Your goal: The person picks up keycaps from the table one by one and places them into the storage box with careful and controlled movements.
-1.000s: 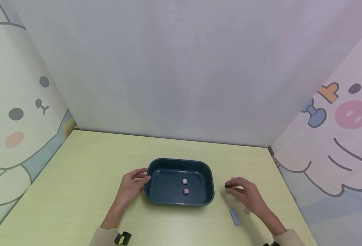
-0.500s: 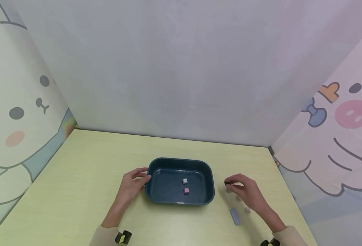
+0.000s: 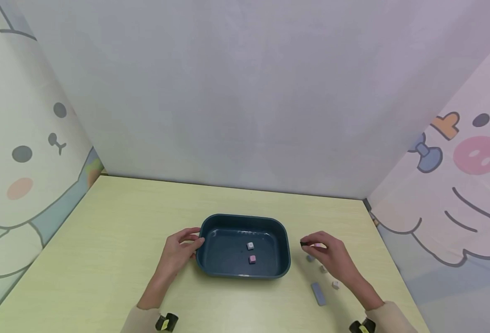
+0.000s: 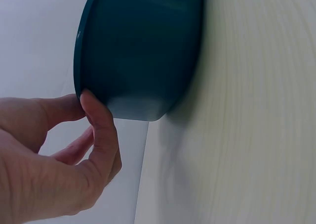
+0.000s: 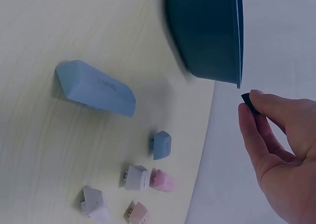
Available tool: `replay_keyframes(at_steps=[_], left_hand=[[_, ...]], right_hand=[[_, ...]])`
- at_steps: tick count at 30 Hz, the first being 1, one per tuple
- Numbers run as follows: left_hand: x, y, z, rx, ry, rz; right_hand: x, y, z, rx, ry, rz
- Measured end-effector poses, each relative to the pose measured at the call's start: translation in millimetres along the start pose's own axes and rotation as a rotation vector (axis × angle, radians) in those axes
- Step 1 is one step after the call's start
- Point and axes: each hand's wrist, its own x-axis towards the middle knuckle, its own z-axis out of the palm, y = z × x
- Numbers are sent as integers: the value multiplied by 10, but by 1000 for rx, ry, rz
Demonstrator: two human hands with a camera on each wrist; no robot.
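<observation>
A dark teal plastic basin (image 3: 224, 268) stands on the table, with a white keycap (image 3: 250, 246) and a pink keycap (image 3: 252, 259) lying inside. My left hand (image 3: 179, 252) pinches its left rim between thumb and fingers, also plain in the left wrist view. To the right of the basin, my right hand (image 3: 330, 254) holds a small black keycap (image 5: 249, 103) between thumb and fingertips, raised above the table. Below that hand lie a long blue keycap (image 5: 98, 88) with lettering, a small blue keycap (image 5: 162, 145), a pink keycap (image 5: 163, 181) and several pale ones.
The pale wood-patterned table (image 3: 124, 231) ends at a grey-white curtain (image 3: 236, 115) behind. Cartoon-printed panels (image 3: 465, 208) flank it on both sides. The loose keycaps are spread right of the basin, near the table's right side.
My right hand has lifted the black keycap and shifted slightly left toward the basin, uncovering more keycaps beneath. The left hand and the basin have stayed in place.
</observation>
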Motion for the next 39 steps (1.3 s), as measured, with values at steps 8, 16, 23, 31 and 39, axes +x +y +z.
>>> replay_keyframes(at_steps=[8, 16, 23, 31, 39], left_hand=[[3, -4, 0, 3, -3, 4], [0, -18, 1, 4, 2, -10], [-13, -6, 1, 14, 2, -6], [-14, 9, -2, 10, -1, -10], [-23, 23, -3, 9, 0, -12]], right_hand=[[59, -27, 29, -21, 2, 4], [109, -67, 63, -2, 3, -18], [160, -117, 93, 74, -16, -7], [238, -180, 117, 80, -30, -10], [310, -226, 154, 57, -37, -20]])
